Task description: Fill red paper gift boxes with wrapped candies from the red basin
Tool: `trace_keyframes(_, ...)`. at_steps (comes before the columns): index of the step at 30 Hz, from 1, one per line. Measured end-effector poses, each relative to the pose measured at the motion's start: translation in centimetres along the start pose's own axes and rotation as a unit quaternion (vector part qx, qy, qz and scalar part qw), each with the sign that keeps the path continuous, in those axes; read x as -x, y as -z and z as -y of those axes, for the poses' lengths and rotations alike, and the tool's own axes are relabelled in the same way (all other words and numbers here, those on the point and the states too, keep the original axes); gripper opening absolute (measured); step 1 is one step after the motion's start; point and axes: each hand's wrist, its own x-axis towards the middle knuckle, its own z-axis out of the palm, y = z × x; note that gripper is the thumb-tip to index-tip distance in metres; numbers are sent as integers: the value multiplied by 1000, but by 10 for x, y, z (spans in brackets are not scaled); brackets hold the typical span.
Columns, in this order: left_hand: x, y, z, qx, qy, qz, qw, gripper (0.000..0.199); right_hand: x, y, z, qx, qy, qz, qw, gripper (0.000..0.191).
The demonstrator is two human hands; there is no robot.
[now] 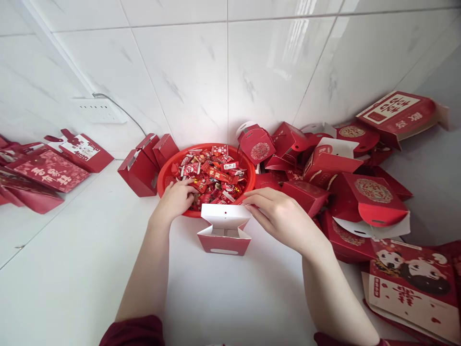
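Observation:
An open red box (224, 245) with a white inside stands upright on the white table, its back flap raised. My right hand (279, 214) pinches the upper right corner of that flap between thumb and fingers. Behind the box is a round red basket (161, 179) heaped with wrapped candies (219, 175). My left hand (177, 197) rests at the basket's left front part, fingers on the candies; a red-wrapped candy touches its fingertips, and whether it is gripped cannot be made out.
Red boxes (139, 173) stand left of the basket. Patterned red bags (52, 170) lie at the far left. Many red boxes (372, 194) are piled on the right, with a cartoon-print bag (414, 274) nearer. A tiled wall (180, 72) with a socket strip (99, 111) rises behind.

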Motion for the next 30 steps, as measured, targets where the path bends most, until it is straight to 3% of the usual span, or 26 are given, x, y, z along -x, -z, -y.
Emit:
trace_keyframes(3, 2, 7, 3, -6, 48, -29, 998, 34, 1, 2, -2, 1, -8, 5, 1000, 22)
trace_keyframes(7, 5, 12, 8, 4, 79, 16, 997, 34, 2, 3, -4, 5, -18, 4, 1000, 21)
trace_keyframes(13, 10, 14, 6, 36, 19, 121, 992, 26, 1, 2, -4, 6, -23, 8, 1000, 22)
trace_keyframes(16, 11, 15, 2, 44, 4, 146, 988, 27, 0, 2, -4, 12, -26, 14, 999, 22)
trace_keyframes(26, 15, 30, 1, 114, -22, 176, 978, 37, 0, 1, -4, 16, -30, 15, 999, 21)
trace_keyframes(30, 15, 31, 5, 145, -27, 139, 979, 40, 1, 2, -4, 16, -28, 17, 999, 22)
